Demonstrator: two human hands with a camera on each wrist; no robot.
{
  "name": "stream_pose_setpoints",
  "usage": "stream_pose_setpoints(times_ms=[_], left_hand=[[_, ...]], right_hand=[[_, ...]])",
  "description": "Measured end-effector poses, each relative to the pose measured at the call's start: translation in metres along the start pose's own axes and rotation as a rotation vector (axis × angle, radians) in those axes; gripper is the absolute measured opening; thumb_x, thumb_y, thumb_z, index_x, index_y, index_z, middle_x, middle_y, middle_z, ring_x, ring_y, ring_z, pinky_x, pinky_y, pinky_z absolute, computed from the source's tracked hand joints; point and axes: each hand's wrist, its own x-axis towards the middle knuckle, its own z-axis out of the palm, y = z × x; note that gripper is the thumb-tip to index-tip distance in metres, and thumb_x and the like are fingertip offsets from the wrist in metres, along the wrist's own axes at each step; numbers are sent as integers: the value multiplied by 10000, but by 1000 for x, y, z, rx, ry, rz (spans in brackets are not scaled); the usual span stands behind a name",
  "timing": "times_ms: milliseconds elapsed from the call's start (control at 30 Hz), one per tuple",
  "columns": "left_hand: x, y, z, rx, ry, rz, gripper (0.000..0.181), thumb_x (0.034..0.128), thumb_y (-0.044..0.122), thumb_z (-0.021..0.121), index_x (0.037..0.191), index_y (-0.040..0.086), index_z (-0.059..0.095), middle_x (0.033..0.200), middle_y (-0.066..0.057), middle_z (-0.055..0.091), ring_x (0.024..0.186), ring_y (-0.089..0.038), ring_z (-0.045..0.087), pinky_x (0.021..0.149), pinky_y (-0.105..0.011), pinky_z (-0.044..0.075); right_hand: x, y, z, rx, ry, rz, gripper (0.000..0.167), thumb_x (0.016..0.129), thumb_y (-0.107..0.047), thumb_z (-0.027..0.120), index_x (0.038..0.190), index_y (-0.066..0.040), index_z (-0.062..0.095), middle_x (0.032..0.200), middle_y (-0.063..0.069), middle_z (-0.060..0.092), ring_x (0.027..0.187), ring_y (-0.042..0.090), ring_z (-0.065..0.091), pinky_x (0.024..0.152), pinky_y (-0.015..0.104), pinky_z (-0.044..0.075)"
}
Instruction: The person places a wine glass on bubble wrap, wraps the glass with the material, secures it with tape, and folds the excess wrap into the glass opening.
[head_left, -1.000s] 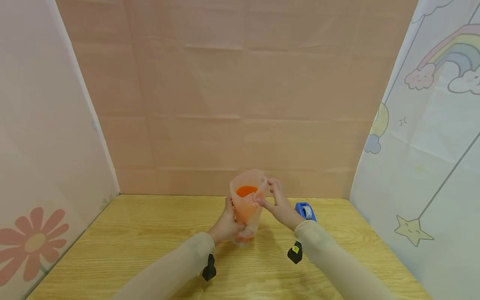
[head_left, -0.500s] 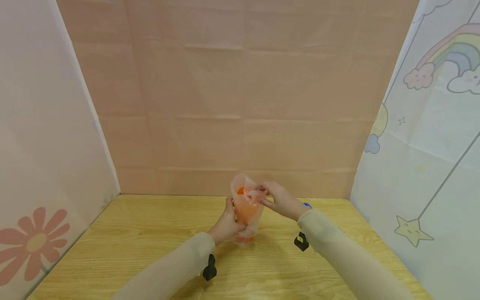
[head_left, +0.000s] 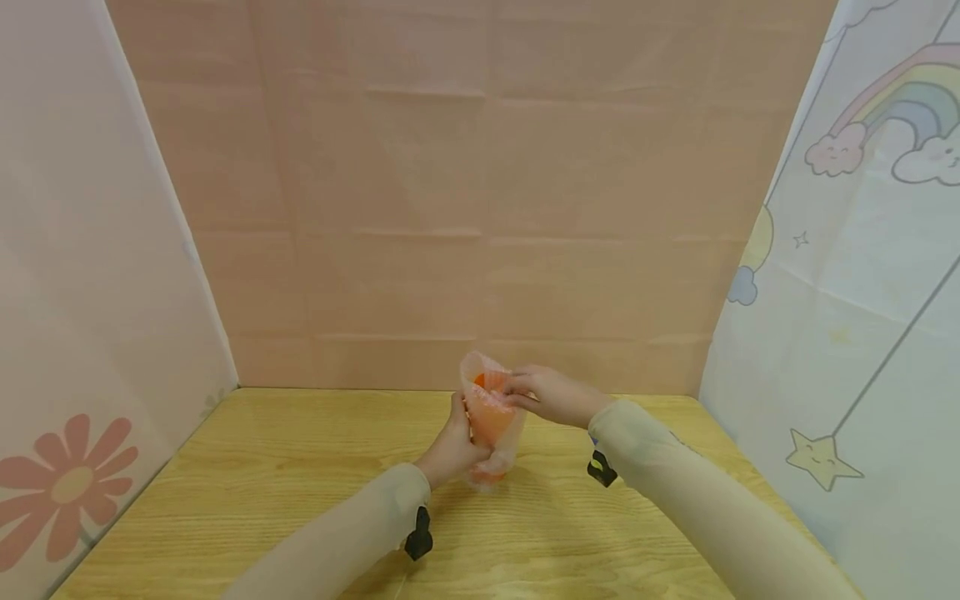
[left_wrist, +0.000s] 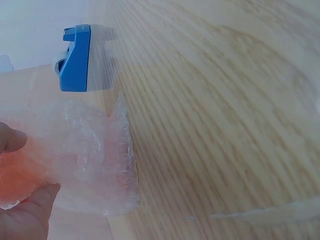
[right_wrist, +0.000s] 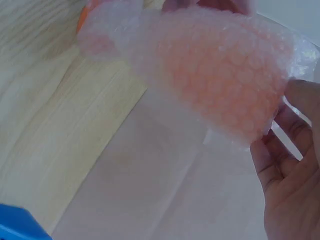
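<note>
A sleeve of bubble wrap (head_left: 493, 421) surrounds an orange object (head_left: 480, 380), whose kind the wrap obscures; it looks wide above and narrower below. My left hand (head_left: 452, 446) grips the wrapped object from its left side, thumb and fingers around it, holding it tilted at the table. At the top, my right hand (head_left: 553, 395) pinches the wrap's rim and bends it inward over the opening. In the right wrist view the bubbled side (right_wrist: 220, 70) spreads in front of the right thumb and fingers. The left wrist view shows the wrap's crumpled lower end (left_wrist: 117, 160).
A blue tape dispenser (left_wrist: 76, 62) with a roll stands on the wooden table (head_left: 300, 467); in the head view the right sleeve (head_left: 637, 442) covers most of it. A beige backdrop (head_left: 480, 208) rises behind the table, with patterned side panels (head_left: 877, 333) at left and right.
My right hand has moved from the rim's right side inward to the left, folding the wrap's edge over the opening, so less orange shows. The left hand keeps its hold.
</note>
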Motion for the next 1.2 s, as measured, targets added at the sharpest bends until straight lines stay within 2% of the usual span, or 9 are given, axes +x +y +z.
stream_pose_setpoints(times_ms=[133, 233, 367, 500, 700, 900, 1033, 1200], left_hand=[[-1, 0, -1, 14, -2, 8, 930, 739, -71, 675, 1422, 94, 67, 1433, -220, 312, 1250, -334, 458, 877, -413, 483], [-1, 0, -1, 11, -10, 7, 903, 752, -73, 676, 1410, 92, 81, 1443, -222, 297, 1262, -344, 451, 860, -410, 486], [0, -1, -1, -12, -18, 6, 893, 769, -73, 672, 1419, 107, 88, 1467, -207, 271, 1302, -349, 422, 899, -435, 485], [1, -4, -1, -19, -18, 17, 906, 764, -76, 670, 1431, 118, 88, 1468, -201, 272, 1303, -349, 422, 923, -461, 482], [2, -3, 0, -22, -14, 21, 914, 736, -90, 669, 1423, 104, 97, 1443, -206, 293, 1267, -346, 445, 883, -428, 495], [1, -2, -2, -40, -19, -1, 919, 775, -83, 667, 1439, 132, 68, 1460, -177, 285, 1290, -325, 429, 908, -431, 481], [0, 1, -2, -45, -28, -1, 909, 797, -91, 649, 1447, 114, 47, 1466, -185, 279, 1302, -336, 418, 911, -441, 466], [0, 5, -4, -70, -39, -16, 868, 790, -131, 615, 1433, 62, 64, 1435, -228, 281, 1282, -374, 422, 908, -472, 466]], right_hand=[[3, -2, -1, 98, -20, 19, 165, 938, -114, 626, 1095, -142, 667, 1047, -34, 688, 976, 122, 649, 869, 317, 528], [1, -2, -4, 109, -62, 27, 158, 950, -119, 590, 1064, -165, 689, 1043, -40, 683, 975, 148, 627, 872, 375, 515], [-3, -1, -9, 129, -149, 70, 235, 928, -232, 626, 1145, -175, 697, 1144, -33, 665, 1076, 197, 584, 941, 450, 471], [-2, 3, -9, 89, -198, 39, 276, 895, -262, 690, 1148, -153, 708, 1154, -21, 678, 1092, 192, 593, 959, 421, 474], [1, 8, -5, 24, -181, -44, 148, 863, -199, 707, 988, -126, 737, 987, -41, 723, 947, 129, 654, 857, 309, 520], [4, 5, -5, 1, -174, -63, 78, 863, -183, 696, 916, -128, 713, 898, -71, 704, 869, 74, 647, 784, 249, 522], [3, 1, -7, 14, -162, -63, 57, 863, -172, 696, 902, -131, 688, 882, -69, 696, 861, 76, 650, 775, 265, 532], [2, 1, -5, 56, -151, -20, 147, 852, -202, 713, 936, -143, 607, 932, -33, 699, 895, 114, 669, 803, 338, 547]])
